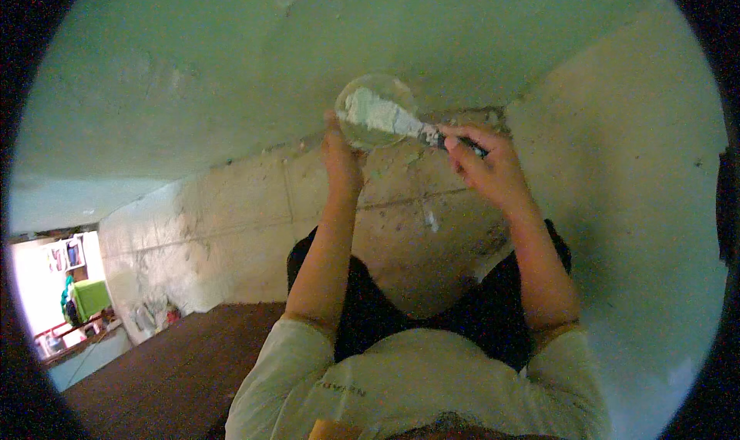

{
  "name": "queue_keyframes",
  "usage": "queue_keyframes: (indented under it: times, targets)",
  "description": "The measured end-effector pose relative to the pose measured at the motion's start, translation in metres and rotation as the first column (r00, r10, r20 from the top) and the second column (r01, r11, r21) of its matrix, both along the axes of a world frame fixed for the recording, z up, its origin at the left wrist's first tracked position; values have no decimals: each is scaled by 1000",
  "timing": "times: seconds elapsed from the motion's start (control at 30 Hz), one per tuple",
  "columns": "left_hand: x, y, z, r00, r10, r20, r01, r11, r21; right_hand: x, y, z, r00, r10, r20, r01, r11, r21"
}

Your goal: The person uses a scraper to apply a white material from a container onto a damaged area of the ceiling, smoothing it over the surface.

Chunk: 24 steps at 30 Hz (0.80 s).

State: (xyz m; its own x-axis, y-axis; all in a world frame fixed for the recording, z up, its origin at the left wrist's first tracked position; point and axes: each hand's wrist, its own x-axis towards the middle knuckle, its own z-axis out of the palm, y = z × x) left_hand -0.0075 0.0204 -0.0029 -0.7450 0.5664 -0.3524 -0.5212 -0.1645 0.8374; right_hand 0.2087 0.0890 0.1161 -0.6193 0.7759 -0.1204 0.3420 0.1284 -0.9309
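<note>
My left hand (341, 161) is closed on the near left side of a round, see-through bowl (388, 84), held up in front of the wall. My right hand (492, 170) grips the dark handle of a putty knife (430, 135), thumb and fingers pressed around it. The knife slants up and left, its far end over the bowl. Thick whitish paste (371, 110) covers the blade or lies beneath it; where blade and bowl contents part, I cannot make out.
A green painted wall (231, 77) rises ahead, meeting another wall (647, 185) on the right in a corner. The tiled floor (254, 201) is stained and specked with debris. At left stand a brown flat surface (185, 355) and a bright opening with a green box (92, 298).
</note>
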Motion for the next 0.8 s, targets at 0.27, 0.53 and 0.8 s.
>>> queue_keyframes:
  times: [0.27, 0.53, 0.8]
  targets:
    - [-9, -15, 1, 994, -107, 15, 104, 983, 150, 35, 20, 66, 922, -330, -200, 209, 862, -461]
    - [-14, -23, -7, 984, -164, 65, 160, 985, 71, 80, 7, 138, 793, -483, -372, 444, 875, -191]
    - [-12, -24, -7, 976, -214, 33, 207, 968, 146, 62, 19, 204, 797, -408, -445, 520, 838, 163]
